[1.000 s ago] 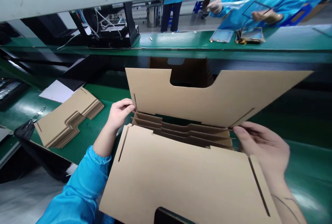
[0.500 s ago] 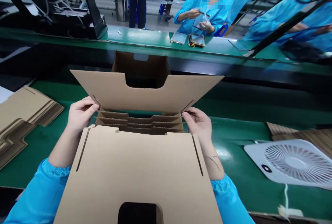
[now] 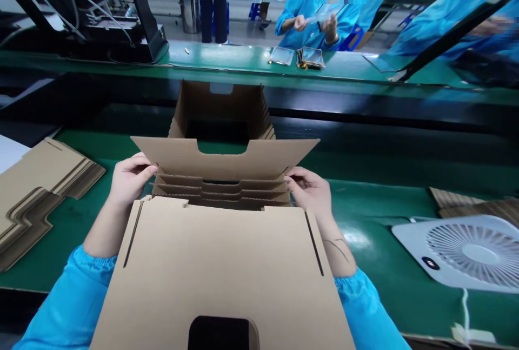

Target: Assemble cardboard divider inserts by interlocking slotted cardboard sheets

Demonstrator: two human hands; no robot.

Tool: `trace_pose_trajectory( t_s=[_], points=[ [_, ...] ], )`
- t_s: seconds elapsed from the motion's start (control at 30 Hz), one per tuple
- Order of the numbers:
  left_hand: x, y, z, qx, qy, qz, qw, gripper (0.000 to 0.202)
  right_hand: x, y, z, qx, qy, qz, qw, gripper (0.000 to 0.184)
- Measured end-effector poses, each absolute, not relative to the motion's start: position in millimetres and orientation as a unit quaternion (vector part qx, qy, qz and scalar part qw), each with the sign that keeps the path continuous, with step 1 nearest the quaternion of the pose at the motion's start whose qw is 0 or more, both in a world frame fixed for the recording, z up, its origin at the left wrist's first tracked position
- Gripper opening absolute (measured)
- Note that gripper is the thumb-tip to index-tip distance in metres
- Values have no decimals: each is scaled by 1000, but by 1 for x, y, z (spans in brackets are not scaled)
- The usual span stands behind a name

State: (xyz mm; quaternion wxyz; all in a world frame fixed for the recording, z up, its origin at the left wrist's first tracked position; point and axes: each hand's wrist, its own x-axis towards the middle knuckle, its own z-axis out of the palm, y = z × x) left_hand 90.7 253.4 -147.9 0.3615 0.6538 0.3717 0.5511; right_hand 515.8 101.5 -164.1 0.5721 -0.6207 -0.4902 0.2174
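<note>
A set of upright slotted cardboard panels (image 3: 221, 190) stands on the green bench in front of me. The nearest panel (image 3: 223, 269) leans toward me and fills the lower middle of the view. The far panel (image 3: 223, 158), with a notch in its top edge, tilts away. My left hand (image 3: 130, 179) grips the far panel's left end, fingers curled on it. My right hand (image 3: 310, 190) pinches its right end. Several thinner divider sheets sit between the two panels.
An open cardboard box (image 3: 221, 109) stands just beyond. A stack of flat cardboard cut-outs (image 3: 36, 193) lies at the left, a white fan (image 3: 466, 250) at the right. Across the far green bench (image 3: 243, 60), a person in blue (image 3: 324, 9) handles small flat parts.
The view swung to the right, then steadied. The far panel has dropped lower and flatter, showing more of the box behind. Both hands stay at its ends.
</note>
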Motion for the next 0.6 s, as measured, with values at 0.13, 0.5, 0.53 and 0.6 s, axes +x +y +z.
trace_pose_trajectory(
  t_s=[0.13, 0.5, 0.53, 0.6],
  points=[
    [88, 253, -150, 647, 391, 555, 347, 51, 519, 102, -164, -631, -535, 187, 530, 28],
    [85, 255, -152, 602, 404, 558, 404, 57, 528, 103, -167, -645, -576, 160, 476, 27],
    [86, 255, -152, 606, 403, 551, 407, 57, 527, 102, -167, -648, -566, 165, 482, 28],
    [86, 254, -152, 625, 394, 527, 420, 56, 527, 102, -170, -655, -549, 170, 491, 29]
  ],
)
